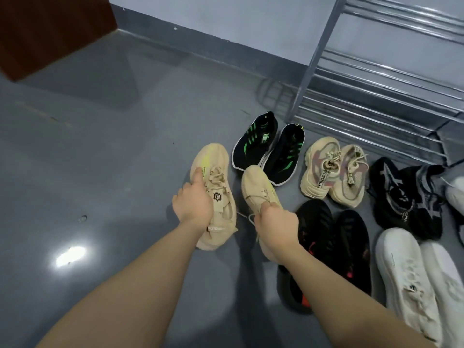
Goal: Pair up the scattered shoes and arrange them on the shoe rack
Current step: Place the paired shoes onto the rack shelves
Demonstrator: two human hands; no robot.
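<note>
My left hand (pixel 193 200) grips a beige knit sneaker (pixel 213 162) from its left side, thumb across the upper. My right hand (pixel 276 222) holds the matching beige sneaker (pixel 253 182) by its collar, toe pointing away. On the grey floor lie other pairs side by side: black sneakers with green stripes (pixel 268 144), chunky beige sneakers (pixel 331 169), black knit sneakers with red accents (pixel 331 244), black and grey sneakers (pixel 404 197) and white sneakers (pixel 414 280). The metal shoe rack (pixel 376 96) stands at the upper right, its shelves bare.
A grey wall with a dark skirting runs behind the rack. A brown wooden door or cabinet (pixel 50 28) fills the upper left corner. Another white shoe (pixel 455 194) shows at the right edge. Open grey floor (pixel 100 146) stretches to the left.
</note>
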